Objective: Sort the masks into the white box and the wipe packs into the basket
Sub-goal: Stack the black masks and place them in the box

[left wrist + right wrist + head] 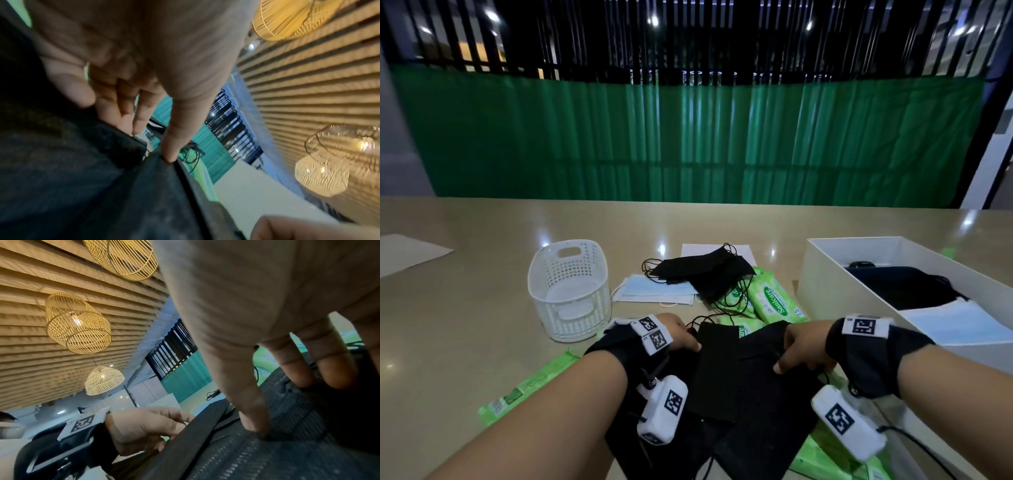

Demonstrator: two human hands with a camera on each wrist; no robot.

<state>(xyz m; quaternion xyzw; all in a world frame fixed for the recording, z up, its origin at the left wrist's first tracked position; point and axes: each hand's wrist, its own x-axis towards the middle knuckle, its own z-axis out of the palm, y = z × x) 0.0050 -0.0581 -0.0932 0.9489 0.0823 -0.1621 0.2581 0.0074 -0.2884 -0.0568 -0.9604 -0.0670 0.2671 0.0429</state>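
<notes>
A heap of black masks (722,380) lies at the table's near edge, on top of green wipe packs (822,455). My left hand (683,334) grips the left edge of one black mask (86,178), thumb and fingers closed on its rim. My right hand (803,356) claws down on a neighbouring black mask (267,456), thumb and bent fingertips pinching its fabric. The white basket (570,291) stands empty at the left. At the right, the white box (822,270) holds black masks and a blue one. More wipe packs (774,301), blue masks (654,291) and black masks (705,270) lie between them.
One wipe pack (527,387) lies alone left of my left forearm. A sheet of paper (407,253) rests at the far left of the beige table (482,325). A green curtain (688,137) hangs behind the table's far edge.
</notes>
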